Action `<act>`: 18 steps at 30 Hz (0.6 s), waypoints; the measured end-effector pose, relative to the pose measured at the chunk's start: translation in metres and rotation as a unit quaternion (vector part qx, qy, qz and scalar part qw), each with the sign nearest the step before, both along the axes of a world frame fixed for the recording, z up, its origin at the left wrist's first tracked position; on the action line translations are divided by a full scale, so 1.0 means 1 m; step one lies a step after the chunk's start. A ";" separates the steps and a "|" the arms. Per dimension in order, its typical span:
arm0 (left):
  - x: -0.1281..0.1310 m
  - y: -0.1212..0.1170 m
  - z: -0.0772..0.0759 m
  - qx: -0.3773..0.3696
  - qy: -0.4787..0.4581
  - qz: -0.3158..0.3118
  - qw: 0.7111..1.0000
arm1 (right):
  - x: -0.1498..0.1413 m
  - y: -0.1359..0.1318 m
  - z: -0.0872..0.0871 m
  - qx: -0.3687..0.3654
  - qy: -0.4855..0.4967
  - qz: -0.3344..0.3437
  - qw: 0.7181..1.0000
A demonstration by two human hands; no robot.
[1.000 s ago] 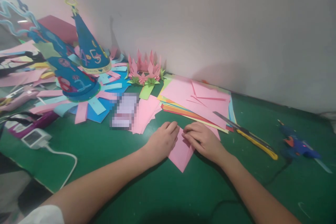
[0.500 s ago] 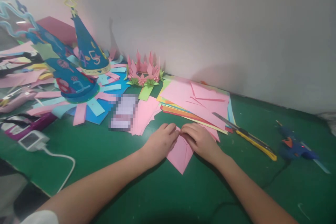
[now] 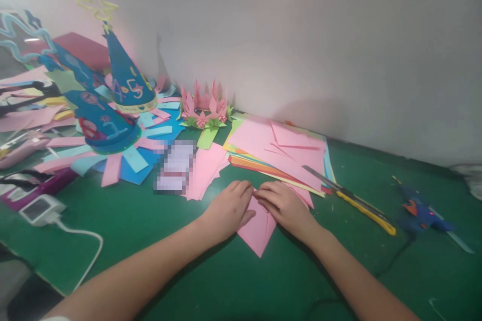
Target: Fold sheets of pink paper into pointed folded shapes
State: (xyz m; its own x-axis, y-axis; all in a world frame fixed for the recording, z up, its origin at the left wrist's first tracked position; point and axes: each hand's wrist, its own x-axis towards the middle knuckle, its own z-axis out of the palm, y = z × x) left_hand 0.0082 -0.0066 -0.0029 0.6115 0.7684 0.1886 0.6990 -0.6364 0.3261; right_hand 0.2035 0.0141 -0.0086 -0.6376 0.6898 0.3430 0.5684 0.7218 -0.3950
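Observation:
A folded piece of pink paper (image 3: 257, 233) lies on the green table, one corner pointing toward me. My left hand (image 3: 230, 210) rests on its left side, fingers bent together at the upper corner and the thumb lying on the paper. From the other side, my right hand (image 3: 284, 206) pinches that same upper corner. The fingertips of both hands nearly meet there and hide the corner itself. Crease lines show on the paper beside the right fingers.
Behind the hands lies a stack of coloured paper (image 3: 256, 133), with a yellow utility knife (image 3: 365, 210) across its edge. A blue glue gun (image 3: 424, 213) lies far right. Left are a blurred phone-like rectangle (image 3: 176, 165), blue cone hats (image 3: 128, 72), a pink paper crown (image 3: 203, 105) and a white charger (image 3: 41, 209).
My left thumb has moved away from the fingers and down onto the paper. The right hand still pinches the upper corner. The whole view has shifted slightly.

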 end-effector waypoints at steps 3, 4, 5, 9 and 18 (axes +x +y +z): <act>-0.008 0.004 0.001 -0.033 -0.071 -0.027 0.997 | 0.001 0.000 -0.003 0.012 0.010 0.018 1.000; -0.011 0.006 0.001 -0.048 -0.094 -0.028 0.994 | 0.001 0.000 -0.004 0.013 0.013 0.028 0.999; -0.013 0.007 0.001 -0.058 -0.115 -0.026 0.991 | 0.001 0.000 -0.004 0.012 0.015 0.039 0.999; -0.018 0.014 -0.003 -0.057 -0.179 0.029 0.982 | 0.000 -0.001 -0.001 0.000 0.008 0.059 0.998; -0.022 0.021 -0.008 -0.072 -0.192 0.119 0.971 | -0.001 -0.005 0.008 -0.001 -0.010 0.037 0.999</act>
